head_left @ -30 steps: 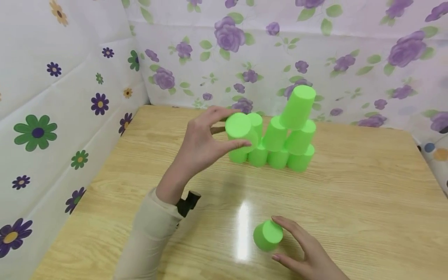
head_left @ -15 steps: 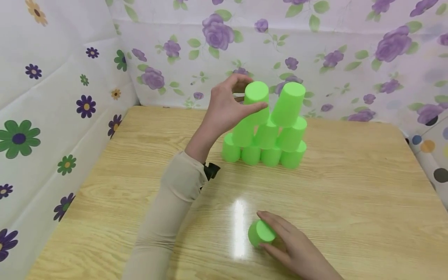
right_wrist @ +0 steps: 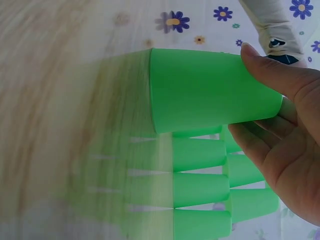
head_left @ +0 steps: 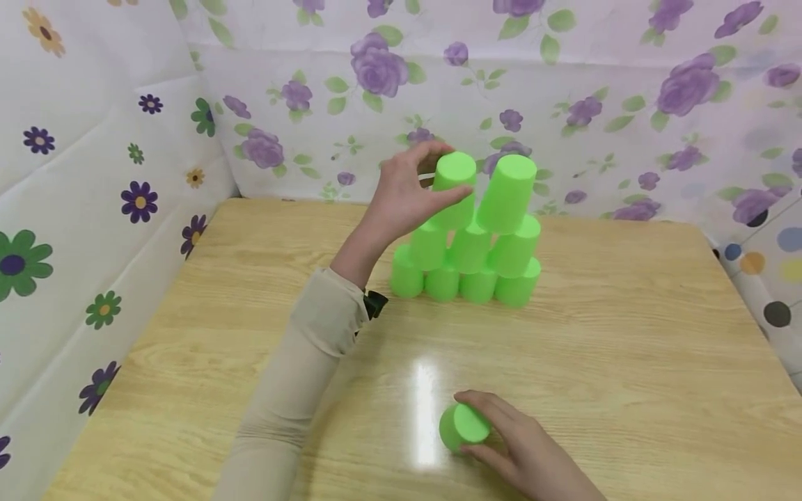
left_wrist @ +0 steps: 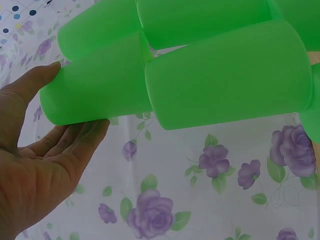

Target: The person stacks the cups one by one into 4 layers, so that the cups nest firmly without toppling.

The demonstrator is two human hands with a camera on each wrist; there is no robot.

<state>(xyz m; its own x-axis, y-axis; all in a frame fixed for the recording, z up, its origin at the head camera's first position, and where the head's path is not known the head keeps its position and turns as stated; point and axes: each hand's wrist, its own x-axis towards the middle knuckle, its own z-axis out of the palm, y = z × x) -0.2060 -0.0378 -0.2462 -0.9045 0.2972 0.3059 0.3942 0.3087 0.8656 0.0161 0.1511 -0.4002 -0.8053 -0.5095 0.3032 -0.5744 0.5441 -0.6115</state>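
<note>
Upside-down green cups stand in a stacked pyramid at the back of the table. My left hand pinches a cup between thumb and fingers at the left of the top tier. In the left wrist view that cup meets the base of the cup below it. Beside it on the same tier stands another cup. My right hand grips a single upside-down cup on the near part of the table. The right wrist view shows the thumb on one side of this cup and fingers on the other.
The wooden table reaches to a flowered cloth behind and another patterned cloth at the left. The bottom row of cups stands near the back edge. A dark wrist camera sits at the left cuff.
My left hand has moved up and right, bringing its cup onto the top tier beside the other one. My right hand has closed around the near cup.
</note>
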